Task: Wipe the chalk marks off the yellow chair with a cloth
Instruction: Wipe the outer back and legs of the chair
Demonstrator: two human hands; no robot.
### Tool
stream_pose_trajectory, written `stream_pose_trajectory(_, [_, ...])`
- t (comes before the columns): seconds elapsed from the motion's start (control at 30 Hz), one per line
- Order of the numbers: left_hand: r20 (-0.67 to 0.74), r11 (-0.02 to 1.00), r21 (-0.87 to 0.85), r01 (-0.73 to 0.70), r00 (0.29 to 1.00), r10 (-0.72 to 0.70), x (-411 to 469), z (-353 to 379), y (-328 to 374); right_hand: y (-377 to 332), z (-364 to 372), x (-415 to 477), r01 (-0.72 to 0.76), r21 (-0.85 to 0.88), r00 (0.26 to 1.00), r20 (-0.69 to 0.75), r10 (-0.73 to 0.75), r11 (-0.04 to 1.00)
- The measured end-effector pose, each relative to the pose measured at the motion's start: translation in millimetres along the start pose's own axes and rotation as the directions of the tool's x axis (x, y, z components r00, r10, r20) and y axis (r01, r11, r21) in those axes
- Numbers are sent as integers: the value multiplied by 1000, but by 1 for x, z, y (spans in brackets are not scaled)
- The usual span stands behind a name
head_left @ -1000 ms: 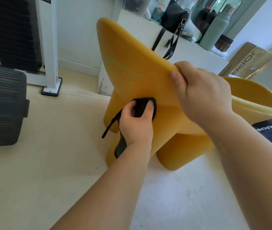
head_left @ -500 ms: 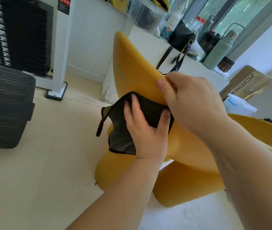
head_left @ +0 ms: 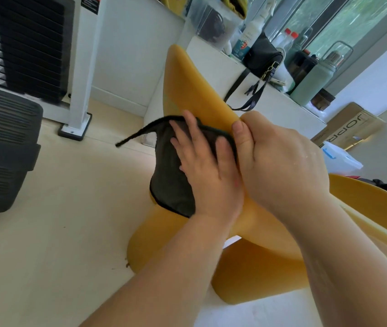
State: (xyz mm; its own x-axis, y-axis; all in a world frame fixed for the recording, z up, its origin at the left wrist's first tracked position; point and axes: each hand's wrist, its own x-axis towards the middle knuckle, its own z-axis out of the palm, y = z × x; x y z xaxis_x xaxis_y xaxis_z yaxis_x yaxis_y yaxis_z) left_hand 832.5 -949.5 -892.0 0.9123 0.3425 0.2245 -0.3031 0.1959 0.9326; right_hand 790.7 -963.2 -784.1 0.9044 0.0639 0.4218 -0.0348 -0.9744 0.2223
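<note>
The yellow chair [head_left: 194, 83] is a moulded plastic shape standing on the floor in the middle of the view, with a broad flap rising to the upper left. A faint greenish chalk mark shows on the flap above the cloth. My left hand [head_left: 204, 166] presses a black cloth [head_left: 171, 185] flat against the flap's side with straight, spread fingers. One corner of the cloth sticks out to the left. My right hand [head_left: 279, 161] grips the flap's upper edge, thumb in front and fingers curled over the back.
A black slatted unit [head_left: 3, 147] sits on the floor at left beside a white post [head_left: 81, 67]. Behind the chair a white ledge [head_left: 279, 102] carries a black bag, bottles and a green flask. A cardboard box [head_left: 346, 128] lies at right.
My left hand moved the cloth up the flap from low near the chair's leg to just under the top edge, and its fingers spread flat. My right hand kept its grip.
</note>
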Motion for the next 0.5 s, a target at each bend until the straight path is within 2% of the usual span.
stream_pose_trajectory(0.07, [77, 997, 83, 1, 997, -8, -30, 8, 4, 1, -1, -2, 0, 4, 1000, 4, 0, 1000])
stream_pose_trajectory(0.13, [102, 998, 54, 44, 994, -49, -40, 10, 7, 3, -2, -3, 2, 12, 1000, 6, -2, 1000])
stream_pose_trajectory(0.27, [-17, 998, 45, -41, 999, 42, 5, -4, -4, 4, -5, -6, -6, 46, 1000, 20, 5, 999])
stream_pose_trajectory(0.33, [-4, 992, -92, 81, 997, -81, 46, -17, -14, 5, -7, -10, 1, 48, 999, 36, -3, 999])
stream_pose_trajectory(0.4, [105, 919, -277, 282, 959, -263, 78, -32, -21, 4, -10, -14, 13, 62, 999, 47, -16, 998])
stream_pose_trajectory(0.43, [146, 889, -309, 337, 941, -306, 85, -38, -23, 4, -11, -16, 18, 67, 999, 50, -22, 998])
stream_pose_trajectory(0.5, [143, 892, -306, 332, 943, -302, 80, -41, -25, 5, -15, -17, 19, 92, 997, 75, -26, 996])
